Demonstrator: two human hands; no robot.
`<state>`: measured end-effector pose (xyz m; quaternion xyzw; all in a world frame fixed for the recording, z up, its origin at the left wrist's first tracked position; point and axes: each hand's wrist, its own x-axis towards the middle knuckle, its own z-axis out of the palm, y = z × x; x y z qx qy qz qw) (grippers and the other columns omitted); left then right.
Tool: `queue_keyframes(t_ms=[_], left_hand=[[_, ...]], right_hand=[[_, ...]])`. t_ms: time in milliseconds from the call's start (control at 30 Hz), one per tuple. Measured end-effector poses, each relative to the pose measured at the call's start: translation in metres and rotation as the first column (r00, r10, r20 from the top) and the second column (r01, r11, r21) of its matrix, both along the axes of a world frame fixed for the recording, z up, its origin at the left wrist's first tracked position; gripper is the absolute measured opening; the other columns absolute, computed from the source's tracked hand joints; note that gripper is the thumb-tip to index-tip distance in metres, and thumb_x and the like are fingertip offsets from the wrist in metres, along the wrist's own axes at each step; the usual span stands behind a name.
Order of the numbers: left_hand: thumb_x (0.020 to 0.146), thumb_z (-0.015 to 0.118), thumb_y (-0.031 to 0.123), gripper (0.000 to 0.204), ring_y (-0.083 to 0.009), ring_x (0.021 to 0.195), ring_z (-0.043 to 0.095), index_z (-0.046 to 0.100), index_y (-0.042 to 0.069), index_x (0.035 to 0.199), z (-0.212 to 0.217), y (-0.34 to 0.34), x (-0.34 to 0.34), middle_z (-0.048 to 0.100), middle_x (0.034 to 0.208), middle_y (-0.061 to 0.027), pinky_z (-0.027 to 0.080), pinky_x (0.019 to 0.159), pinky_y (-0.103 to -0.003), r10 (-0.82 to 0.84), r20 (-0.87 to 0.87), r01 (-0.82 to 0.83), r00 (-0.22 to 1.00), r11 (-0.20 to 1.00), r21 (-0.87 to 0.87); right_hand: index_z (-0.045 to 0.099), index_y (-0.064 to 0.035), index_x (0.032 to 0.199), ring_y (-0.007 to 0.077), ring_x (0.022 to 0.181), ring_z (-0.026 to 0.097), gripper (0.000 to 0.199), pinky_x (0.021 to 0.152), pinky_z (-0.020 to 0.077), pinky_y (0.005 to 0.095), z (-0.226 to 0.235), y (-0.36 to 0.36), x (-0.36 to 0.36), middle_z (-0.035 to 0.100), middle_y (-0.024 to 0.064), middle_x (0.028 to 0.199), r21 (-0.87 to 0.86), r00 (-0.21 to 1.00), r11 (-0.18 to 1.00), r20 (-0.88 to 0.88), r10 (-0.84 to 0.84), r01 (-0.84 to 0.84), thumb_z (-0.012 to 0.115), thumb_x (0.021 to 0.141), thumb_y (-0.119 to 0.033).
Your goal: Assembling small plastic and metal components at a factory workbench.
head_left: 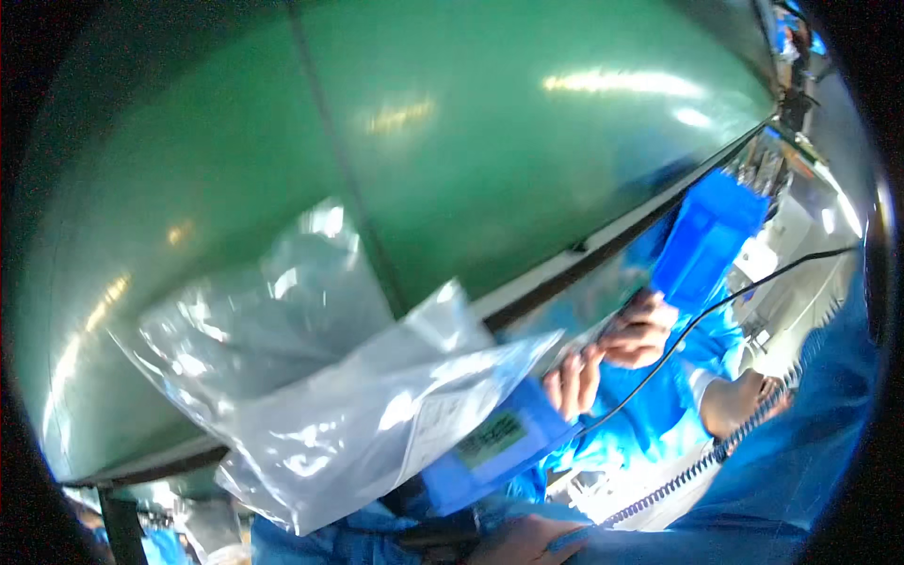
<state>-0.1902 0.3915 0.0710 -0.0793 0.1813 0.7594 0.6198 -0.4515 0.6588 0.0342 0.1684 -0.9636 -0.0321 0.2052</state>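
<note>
While bent fingers (567,386) grip a blue box (544,422), another hand (640,331) curled alongside, a lower hand (527,542), its hold unclear

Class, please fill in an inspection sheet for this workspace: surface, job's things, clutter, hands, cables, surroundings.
Surface: green surface, glossy, dark seam, reflections.
Job's things: clear bag, wrinkled, overlapping a blue box-shaped item.
Clutter: blue bin, upper right.
Hands: fingers appear to touch the blue box-shaped item; another hand is beside the coiled cord; left or right unclear.
Cables: black cable, curved; coiled cord, lower right.
Surroundings: blue clothing; the rest blurred.
</note>
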Motion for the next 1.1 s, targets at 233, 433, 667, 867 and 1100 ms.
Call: queue_keyframes(t_ms=[233, 433, 667, 867, 1100], left_hand=[[0.094, 0.047, 0.045, 0.042, -0.0371, 0.086, 0.062, 0.067, 0.008, 0.097, -0.004, 0.033, 0.056, 0.065, 0.092, -0.0212, 0.048, 0.077, -0.044, -0.325, -0.219, 0.341, 0.92, 0.939, 0.039], [0.093, 0.05, 0.039, 0.038, -0.0344, 0.071, 0.062, 0.063, 0.005, 0.084, 0.026, -0.009, 0.081, 0.063, 0.076, -0.0202, 0.048, 0.069, -0.042, -0.253, -0.382, 0.305, 0.889, 0.949, 0.083], [0.09, 0.049, 0.033, 0.025, -0.0303, 0.059, 0.061, 0.064, 0.014, 0.082, 0.034, -0.008, 0.091, 0.062, 0.066, -0.0142, 0.045, 0.054, -0.043, -0.219, -0.666, 0.426, 0.713, 0.89, 0.164], [0.088, 0.046, 0.033, 0.025, -0.0285, 0.055, 0.063, 0.067, 0.02, 0.082, 0.036, -0.014, 0.131, 0.062, 0.063, -0.0112, 0.045, 0.049, -0.045, -0.233, -0.806, 0.496, 0.544, 0.864, 0.085], [0.086, 0.05, 0.031, 0.023, -0.0294, 0.059, 0.064, 0.067, 0.016, 0.081, 0.013, -0.025, 0.18, 0.063, 0.065, -0.0128, 0.047, 0.052, -0.044, -0.245, -0.914, 0.603, 0.322, 0.798, -0.002]], right_hand=[[0.066, -0.0128, 0.108, 0.033, 0.096, 0.059, 0.026, 0.093, 0.0436, 0.0432, -0.076, -0.05, 0.368, 0.064, 0.0118, 0.102, 0.001, 0.919, 0.98, 0.349, -0.185, 0.197, 0.051, 0.092, -0.026], [0.065, -0.0109, 0.109, 0.0388, 0.112, 0.055, 0.022, 0.103, 0.0394, 0.0463, -0.086, -0.063, 0.395, 0.061, 0.0144, 0.117, 0.033, 0.953, 0.971, 0.185, -0.24, 0.238, 0.053, 0.093, -0.018], [0.058, -0.0055, 0.109, 0.0302, 0.108, 0.052, 0.03, 0.096, 0.0332, 0.0504, -0.03, -0.055, 0.374, 0.057, 0.0136, 0.115, 0.027, 0.745, 0.833, 0.431, -0.509, 0.553, 0.063, 0.086, -0.025], [0.06, -0.0006, 0.103, 0.0122, 0.065, 0.059, 0.051, 0.064, 0.0455, 0.0243, 0.126, -0.113, 0.232, 0.063, 0.0078, 0.079, 0.029, 0.22, 0.811, 0.956, -0.192, 0.584, 0.071, 0.082, -0.045], [0.059, -0.0026, 0.105, 0.0158, 0.077, 0.061, 0.041, 0.07, 0.0483, 0.0265, 0.061, -0.068, 0.33, 0.063, 0.01, 0.095, 0.084, 0.893, 0.993, 0.449, 0.038, -0.085, 0.066, 0.081, -0.034]])
